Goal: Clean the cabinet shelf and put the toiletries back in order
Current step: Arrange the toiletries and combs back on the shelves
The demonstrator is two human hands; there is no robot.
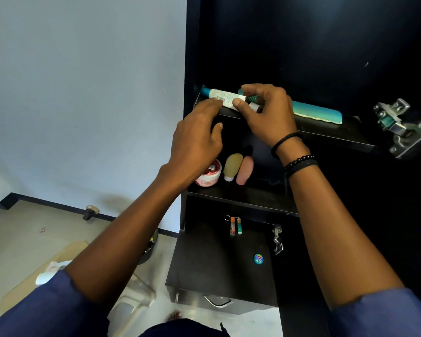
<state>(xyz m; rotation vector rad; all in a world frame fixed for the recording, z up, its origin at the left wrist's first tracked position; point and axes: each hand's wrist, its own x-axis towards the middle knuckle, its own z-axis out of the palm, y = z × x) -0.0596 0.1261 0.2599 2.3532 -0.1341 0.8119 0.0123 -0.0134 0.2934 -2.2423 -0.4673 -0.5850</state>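
1. The tube [220,95] lies on its side at the left end of the top shelf [338,132], close to the front edge.
2. It looks like the putting-back step. The tube is being set in its place.
3. Next, I think, the hands need to let go softly so the tube does not roll off the edge. Then they can reach down for the things below the tube.
4. The right hand [267,115] pinches the right end of the tube, with the thumb in front and the curled fingers on top. Some small dark bottles sit just under those fingers. I cannot tell if the hand holds them too.
5. The left hand [197,139] has its fingers almost straight. The tips touch the front of the tube. The thumb sticks out on its own and grips nothing.
6. Just behind the tube, a long teal pad [319,113] runs off to the right.
7. Below the tube, on the next shelf, stand a pink jar [210,177], a yellow bottle [232,166] and a pink bottle [244,170], side by side.
8. Far below the tube lie two little sticks [236,226].
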